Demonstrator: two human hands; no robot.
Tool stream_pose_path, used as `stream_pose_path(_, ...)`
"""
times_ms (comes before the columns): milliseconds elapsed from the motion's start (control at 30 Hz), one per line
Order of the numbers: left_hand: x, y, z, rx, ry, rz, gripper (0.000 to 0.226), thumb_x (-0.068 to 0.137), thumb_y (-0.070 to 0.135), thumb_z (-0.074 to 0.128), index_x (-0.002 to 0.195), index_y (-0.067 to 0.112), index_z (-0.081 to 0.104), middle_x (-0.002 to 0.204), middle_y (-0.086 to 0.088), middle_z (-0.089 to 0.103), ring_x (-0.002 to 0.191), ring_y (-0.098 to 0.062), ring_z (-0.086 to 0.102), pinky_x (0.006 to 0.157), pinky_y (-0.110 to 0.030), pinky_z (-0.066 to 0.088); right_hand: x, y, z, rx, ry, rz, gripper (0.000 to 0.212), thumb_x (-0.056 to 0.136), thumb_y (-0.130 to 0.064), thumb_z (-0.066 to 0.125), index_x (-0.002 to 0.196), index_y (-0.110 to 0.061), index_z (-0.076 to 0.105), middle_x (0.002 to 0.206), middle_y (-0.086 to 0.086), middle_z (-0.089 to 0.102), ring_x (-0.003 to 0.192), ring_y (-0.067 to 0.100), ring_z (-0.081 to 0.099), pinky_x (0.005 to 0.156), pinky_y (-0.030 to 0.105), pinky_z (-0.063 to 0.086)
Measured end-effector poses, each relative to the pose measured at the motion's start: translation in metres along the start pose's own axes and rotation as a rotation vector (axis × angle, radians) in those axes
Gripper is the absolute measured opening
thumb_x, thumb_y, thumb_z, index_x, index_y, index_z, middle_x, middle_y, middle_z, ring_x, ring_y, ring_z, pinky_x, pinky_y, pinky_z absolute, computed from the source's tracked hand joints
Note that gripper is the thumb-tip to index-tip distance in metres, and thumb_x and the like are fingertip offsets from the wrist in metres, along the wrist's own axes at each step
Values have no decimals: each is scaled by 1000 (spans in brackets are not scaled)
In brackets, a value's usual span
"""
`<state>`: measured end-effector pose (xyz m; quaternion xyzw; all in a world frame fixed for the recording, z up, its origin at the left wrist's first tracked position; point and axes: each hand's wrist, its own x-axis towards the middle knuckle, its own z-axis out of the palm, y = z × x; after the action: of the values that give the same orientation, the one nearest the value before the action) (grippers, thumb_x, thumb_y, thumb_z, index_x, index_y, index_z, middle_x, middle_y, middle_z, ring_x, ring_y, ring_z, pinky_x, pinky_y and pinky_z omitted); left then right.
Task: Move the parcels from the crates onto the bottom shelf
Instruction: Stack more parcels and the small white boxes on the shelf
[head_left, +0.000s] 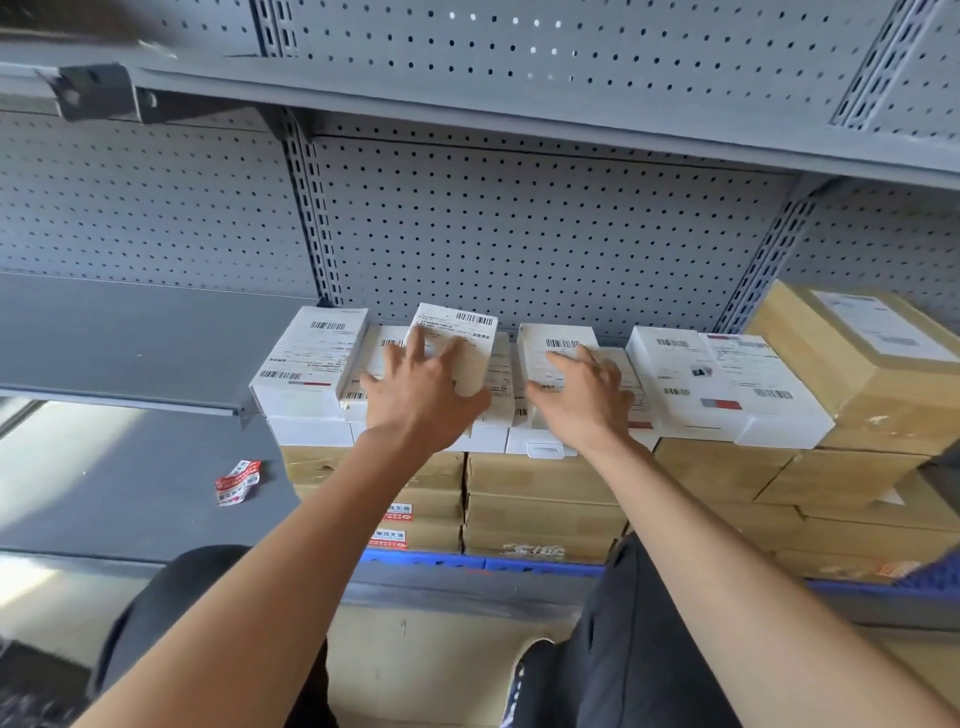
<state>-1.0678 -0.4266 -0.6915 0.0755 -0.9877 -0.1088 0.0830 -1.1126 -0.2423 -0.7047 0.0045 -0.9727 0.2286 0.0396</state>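
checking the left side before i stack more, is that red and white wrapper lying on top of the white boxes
No, the red and white wrapper lies on the bare grey shelf, left of the stacked white boxes and apart from them.

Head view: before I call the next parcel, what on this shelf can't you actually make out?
- Crates: none plainly shown; only a blue plastic edge peeks below the brown cardboard boxes.
- White labelled parcels: print too small to read.
- Parcels under the left hand and right hand: partly covered, so the fingers' contact is unclear.
- Large brown box: cut off by the right edge.
- Top left of the view: blurred.
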Motion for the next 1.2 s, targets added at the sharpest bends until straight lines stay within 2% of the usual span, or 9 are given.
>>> stream_pose_path(233, 5, -3, 8, -2, -54, -51, 76, 80, 78, 49, 148, 46, 35, 157, 4, 28, 138, -28, 29, 98, -54, 42, 10, -2, 18, -66, -37, -66, 50, 95, -52, 51, 142, -35, 52, 153, -1, 35, 144, 41, 19, 104, 59, 29)
stream_pose_path(367, 7, -1, 8, 2, -62, -58, 72, 81, 76, 49, 146, 45, 38, 150, 4, 35, 135, -28, 32, 97, -52, 40, 13, 4, 21, -11, -53, -54, 42, 103, -32, 42, 144, -31, 51, 155, 5, 33, 146, 35, 19, 108, 56, 27)
stream_pose_path(433, 8, -1, 8, 4, -60, -59, 73, 82, 77, 49, 146, 45, 38, 148, 4, 36, 134, -28, 32, 98, -53, 39, 15, 6, 24, -25, -56, -61, 42, 104, -29, 41, 145, -31, 50, 156, 4, 33, 147, 36, 18, 110, 55, 27)
stream_pose_path(700, 7, -2, 9, -14, -57, -58, 75, 81, 76, 50, 148, 45, 37, 152, 4, 34, 135, -28, 30, 100, -56, 41, 20, 6, 31, -24, -42, -52, 41, 104, -30, 40, 144, -33, 51, 163, 4, 27, 148, 37, 15, 111, 54, 25)
stream_pose_path(1200, 8, 0, 8, -28, -68, -57, 76, 82, 76, 50, 150, 44, 36, 156, 5, 28, 138, -27, 27, 102, -56, 36, 15, 3, 30, -32, -47, -65, 42, 105, -29, 37, 145, -28, 50, 160, 5, 29, 149, 40, 12, 112, 56, 23)
